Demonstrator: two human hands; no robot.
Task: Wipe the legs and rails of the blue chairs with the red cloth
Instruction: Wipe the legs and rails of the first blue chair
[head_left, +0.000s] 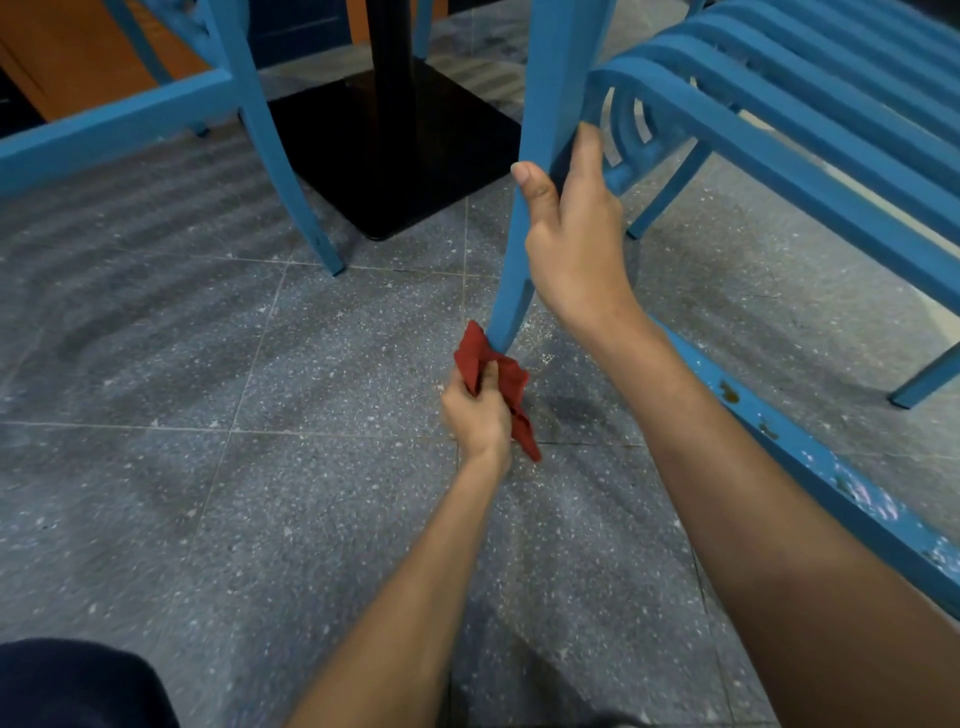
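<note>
- Crouching low, the person works at the near chair (779, 104), the one on their right with the slatted seat.
- The left hand (478, 410) is bunched tight around the cloth (498, 374), fingers closed on its folds, a loose tail hanging below the fist.
- The cloth is pressed against the foot of the leg (511, 291), right where it meets the floor (208, 467).
- The right hand (571, 228) is wrapped around the same leg higher up, thumb on the front and fingers curled behind, steadying it.
- My guess is this leg is being finished at its bottom end; whether the upper part is already clean I cannot tell.
- The rail (810, 462) running toward the viewer shows chipped paint and brownish spots, so it looks to be still waiting for the cloth.
- The chair's other legs, far right, have nothing near them.
- A second chair (156, 114) stands to the left, well apart from both hands, and appears untouched for now.
- Between the chairs sits a black table base (395, 150).
- No bucket, bin or other container is in sight, so there are no contents to report.
- Much of the job seems left.
</note>
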